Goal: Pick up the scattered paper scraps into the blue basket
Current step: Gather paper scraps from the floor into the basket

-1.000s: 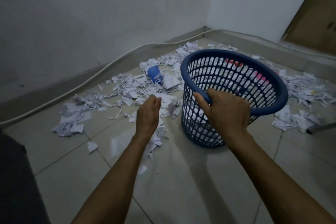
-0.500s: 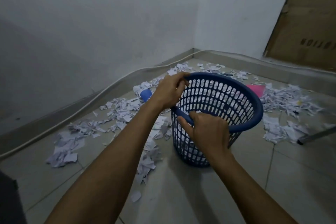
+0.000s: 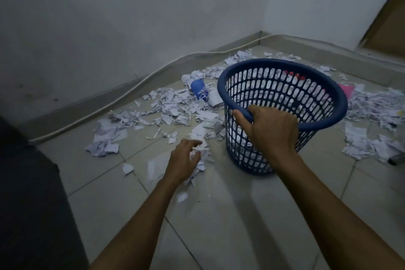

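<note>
The left hand (image 3: 184, 161), at the blue basket (image 3: 282, 114) rim half a second ago, is now gathering paper scraps (image 3: 200, 160) at lower center, fingers curling on them; another load is coming. The right hand (image 3: 268, 131) is clamping the near rim.

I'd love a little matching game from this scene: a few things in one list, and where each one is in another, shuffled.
Things:
1. right hand
2. left hand
3. small blue plastic cup
4. pink sheet of paper

Places:
a. lying among white scraps by the wall
b. on the floor behind the basket, right side
c. gripping the blue plastic basket's rim
d. reaching onto scraps left of the basket

Pairs: 1-c, 2-d, 3-a, 4-b
</note>
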{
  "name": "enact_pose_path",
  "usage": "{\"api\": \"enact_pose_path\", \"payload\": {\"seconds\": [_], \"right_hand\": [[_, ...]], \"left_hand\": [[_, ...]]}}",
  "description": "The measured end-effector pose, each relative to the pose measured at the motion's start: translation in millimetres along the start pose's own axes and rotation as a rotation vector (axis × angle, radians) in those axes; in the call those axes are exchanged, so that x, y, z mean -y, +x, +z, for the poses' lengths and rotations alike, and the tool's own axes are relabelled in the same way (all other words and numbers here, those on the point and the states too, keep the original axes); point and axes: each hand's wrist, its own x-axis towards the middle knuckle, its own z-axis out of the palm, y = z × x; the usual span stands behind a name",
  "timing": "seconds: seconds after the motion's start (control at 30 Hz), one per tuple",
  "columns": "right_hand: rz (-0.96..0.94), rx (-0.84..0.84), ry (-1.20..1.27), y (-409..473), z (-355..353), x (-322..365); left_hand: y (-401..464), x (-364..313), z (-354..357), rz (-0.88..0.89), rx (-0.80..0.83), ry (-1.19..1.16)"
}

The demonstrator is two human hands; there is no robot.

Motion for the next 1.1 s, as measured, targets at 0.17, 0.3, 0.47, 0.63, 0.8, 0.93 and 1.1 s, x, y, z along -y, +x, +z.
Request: {"api": "enact_pose_path", "payload": {"seconds": [0.17,0.3,0.47,0.63,0.8,0.93,1.1], "right_hand": [[0.019,-0.002,-0.005,1.5,1.2,-3.6],[0.032,-0.012,-0.066,2.4,-0.4,-7.9],[0.029,-0.018,-0.080,0.6,0.7,-8.3],[0.042,-0.026,-0.071,-0.2,-3.7,-9.8],[0.034,-0.038,-0.067,-1.8,-3.9,-13.2],[0.014,-0.042,-0.033,-2.5,-3.3,-15.3],[0.006,-0.021,-0.007,-2.8,-4.3,-17.9]], "left_hand": [[-18.8,42.8,32.9,-0.058,0.123,0.205],[-16.3,45.7,49.8,-0.015,0.235,0.311],[-27.8,54.1,70.5,0.098,0.109,0.530],[-28.8,52.9,71.9,0.185,0.052,0.670],[-26.6,47.6,66.4,0.195,-0.062,0.595],[-20.3,26.0,45.9,0.099,-0.125,0.371],[4.3,-8.7,10.1,-0.071,-0.193,0.098]]}}
